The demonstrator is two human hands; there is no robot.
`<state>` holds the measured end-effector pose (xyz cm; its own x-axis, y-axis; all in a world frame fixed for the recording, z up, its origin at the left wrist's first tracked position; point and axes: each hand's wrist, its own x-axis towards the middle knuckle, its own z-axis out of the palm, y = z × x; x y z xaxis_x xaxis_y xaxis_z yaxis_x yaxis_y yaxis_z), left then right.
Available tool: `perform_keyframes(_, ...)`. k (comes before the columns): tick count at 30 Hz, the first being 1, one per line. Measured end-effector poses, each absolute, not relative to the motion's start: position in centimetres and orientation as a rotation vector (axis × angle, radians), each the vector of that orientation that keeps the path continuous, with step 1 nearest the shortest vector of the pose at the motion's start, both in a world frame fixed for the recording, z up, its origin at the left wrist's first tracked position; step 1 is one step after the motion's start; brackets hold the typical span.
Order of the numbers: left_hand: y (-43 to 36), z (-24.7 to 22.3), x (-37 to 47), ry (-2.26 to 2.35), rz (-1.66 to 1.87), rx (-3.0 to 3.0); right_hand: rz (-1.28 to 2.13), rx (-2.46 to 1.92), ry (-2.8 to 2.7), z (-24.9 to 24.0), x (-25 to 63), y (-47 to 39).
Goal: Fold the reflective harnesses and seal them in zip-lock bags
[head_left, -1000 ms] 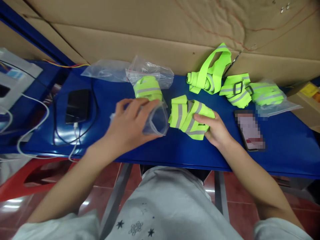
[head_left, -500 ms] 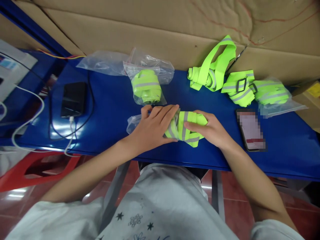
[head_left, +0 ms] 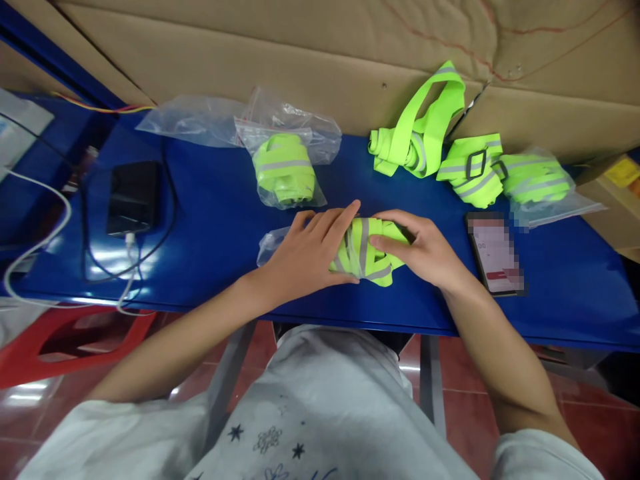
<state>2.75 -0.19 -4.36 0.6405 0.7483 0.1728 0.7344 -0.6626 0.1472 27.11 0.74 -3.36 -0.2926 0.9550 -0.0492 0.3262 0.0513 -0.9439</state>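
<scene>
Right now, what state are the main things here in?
Left hand: curled around clear bag.
Clear bag: open, partly covering strap bundle.
Right hand: gripping strap bundle.
Strap bundle: partly bagged.
Left bundle: bagged.
Back bag: flattened.
Looped strap: loop standing up.
Buckled bundle: wound up, unbagged.
Far-right bundle: bagged.
Phone: screen lit.
Black device: cable plugged in.

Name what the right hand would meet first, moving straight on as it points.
The right hand would first meet the yellow-green strap bundle it holds, then probably the left hand; depth is unclear.
</scene>
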Motion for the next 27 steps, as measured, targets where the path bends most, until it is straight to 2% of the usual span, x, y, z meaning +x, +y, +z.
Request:
perform_keyframes(7,-1.0,-4.4,4.0,1.21,0.26,2.842,1.26,-1.262,-1.814,-4.0,26.5,0.7)
perform_keyframes(14,0.1,-3.7,5.3,1.27,0.405,2.888,1.042,-1.334,-1.363,-5.0,24.6,0.1)
perform_keyframes(20,1.1,-2.9,5.5,1.424,0.533,2.781,1.307,-1.086,-1.521,-3.9,25.0,-0.4)
perform_keyframes(24,0.3,-2.5,7.8,1.332,0.429,2.889,1.254,-1.103,-1.677,-5.4,25.2,0.0)
perform_keyframes(27,-0.4,-1.9,9.3,1.298,0.359,2.932,1.399,-0.944,-1.764,-5.8,26.1,0.5)
